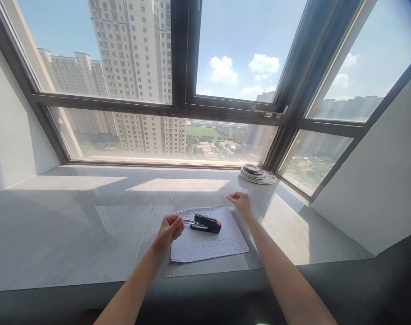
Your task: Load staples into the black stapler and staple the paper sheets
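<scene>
A black stapler (pixel 205 223) with an orange end lies on printed white paper sheets (pixel 208 243) on the grey window ledge (pixel 73 225). My left hand (pixel 168 231) is curled at the stapler's left end, fingers pinched near its metal tip; what they pinch is too small to make out. My right hand (pixel 241 203) rests at the sheets' far right corner, fingers bent and pressed together on the paper edge.
A stack of round plates (pixel 257 174) sits at the back right of the ledge near the window frame (pixel 283 131). White walls flank the ledge on both sides. The ledge's dark front edge (pixel 208 289) runs below the paper.
</scene>
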`<action>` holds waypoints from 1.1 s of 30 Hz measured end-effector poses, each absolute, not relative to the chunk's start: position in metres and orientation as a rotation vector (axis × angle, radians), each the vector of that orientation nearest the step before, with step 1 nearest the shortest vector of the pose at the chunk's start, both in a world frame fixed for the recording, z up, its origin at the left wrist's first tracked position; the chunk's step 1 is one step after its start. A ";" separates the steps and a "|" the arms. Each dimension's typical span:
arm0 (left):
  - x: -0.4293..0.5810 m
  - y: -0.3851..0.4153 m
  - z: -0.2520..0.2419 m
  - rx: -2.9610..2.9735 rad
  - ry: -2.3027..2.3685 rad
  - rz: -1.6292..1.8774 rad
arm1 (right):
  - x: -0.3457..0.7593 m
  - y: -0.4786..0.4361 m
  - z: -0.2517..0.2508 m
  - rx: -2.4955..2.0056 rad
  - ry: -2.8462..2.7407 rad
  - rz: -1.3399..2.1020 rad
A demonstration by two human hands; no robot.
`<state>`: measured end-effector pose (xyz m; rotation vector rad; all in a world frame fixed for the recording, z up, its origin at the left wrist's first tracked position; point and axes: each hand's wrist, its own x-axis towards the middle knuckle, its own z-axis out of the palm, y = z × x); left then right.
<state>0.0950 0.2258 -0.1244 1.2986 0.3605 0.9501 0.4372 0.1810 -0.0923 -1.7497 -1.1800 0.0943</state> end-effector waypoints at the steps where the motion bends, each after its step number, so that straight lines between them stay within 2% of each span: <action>1: 0.096 0.225 -0.122 1.299 0.387 0.955 | 0.456 0.186 -0.099 -1.805 -1.149 0.078; 6: 0.099 0.226 -0.118 1.265 0.475 1.022 | 0.493 0.197 -0.125 -1.959 -1.144 0.044; 10: 0.099 0.227 -0.117 1.224 0.568 1.159 | 0.483 0.198 -0.124 -2.049 -1.147 -0.023; 14: 0.100 0.231 -0.118 1.209 0.655 1.231 | 0.433 0.218 -0.096 -2.063 -1.295 -0.079; 18: 0.102 0.235 -0.122 1.158 0.741 1.272 | 0.335 0.271 -0.067 -1.926 -1.784 0.183; 23: 0.102 0.239 -0.127 1.077 0.815 1.328 | 0.236 0.331 -0.062 -1.857 -2.101 0.322; 33: 0.104 0.240 -0.125 1.084 0.836 1.416 | 0.247 0.314 -0.069 -1.874 -2.172 0.329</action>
